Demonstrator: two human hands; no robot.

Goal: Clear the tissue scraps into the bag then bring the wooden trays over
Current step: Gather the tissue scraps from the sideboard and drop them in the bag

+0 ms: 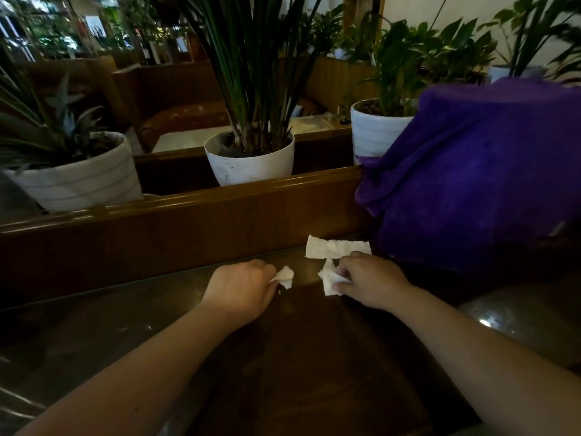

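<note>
On a dark glass-topped table my left hand pinches a small white tissue scrap. To its right, my right hand grips another crumpled white tissue scrap. A larger flat tissue piece lies on the table just beyond my right hand, by the back edge. A big purple bag stands at the table's right, close behind my right hand. No wooden trays are in view.
A wooden partition ledge runs along the table's far edge. White plant pots stand on it: one at the left, one in the middle, one at the right partly behind the bag. A shiny rounded seat is at the right.
</note>
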